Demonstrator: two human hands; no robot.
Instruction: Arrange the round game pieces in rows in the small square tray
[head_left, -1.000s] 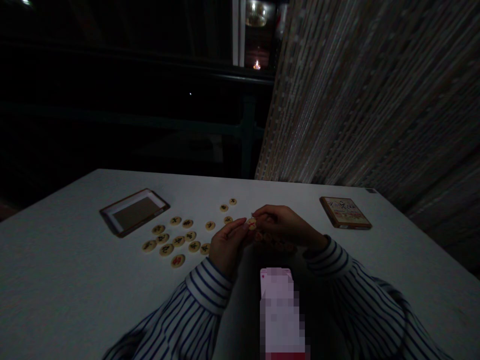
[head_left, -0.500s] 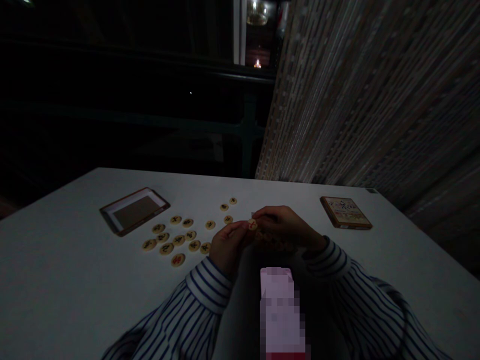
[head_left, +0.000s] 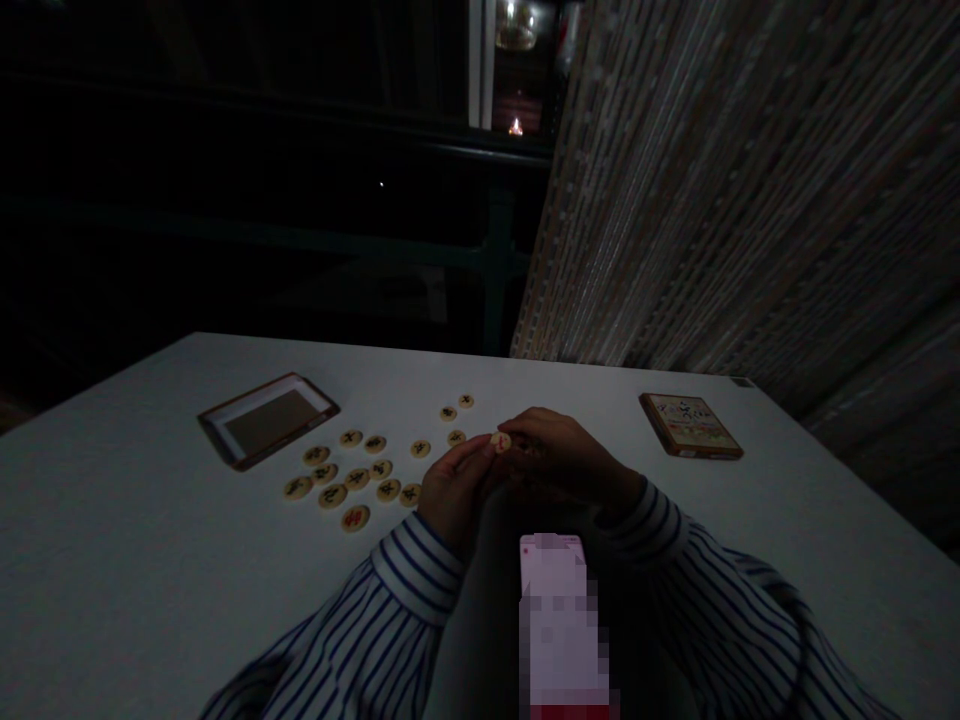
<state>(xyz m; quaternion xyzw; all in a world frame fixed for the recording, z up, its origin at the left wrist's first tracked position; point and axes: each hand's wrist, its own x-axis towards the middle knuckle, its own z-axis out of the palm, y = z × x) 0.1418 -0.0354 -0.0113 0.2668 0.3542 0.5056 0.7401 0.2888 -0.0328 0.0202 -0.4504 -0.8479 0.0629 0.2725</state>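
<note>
A round Chinese chess piece [head_left: 501, 442] with a red character is pinched in my left hand [head_left: 454, 485], its marked face turned towards me. My right hand [head_left: 559, 448] is closed, with its curled fingertips at the upper right edge of the same piece. More pieces lie in shadow beneath my right hand, mostly hidden. To the left, several black-marked Chinese chess pieces [head_left: 357, 479] are scattered face up on the white table [head_left: 187, 560]. One red-marked piece [head_left: 355, 518] is nearest to me among them.
An open shallow box part [head_left: 247, 455] lies at the table's left. At the right is a flat box [head_left: 694, 425] with a printed cover. A lit phone [head_left: 559, 620] shows below my hands. A string curtain [head_left: 637, 200] hangs behind the table at the right; the room is dark.
My right hand has shifted slightly left and its fingers cover more of the shadowed pieces. The red-marked piece in my fingers has moved a little left and up.
</note>
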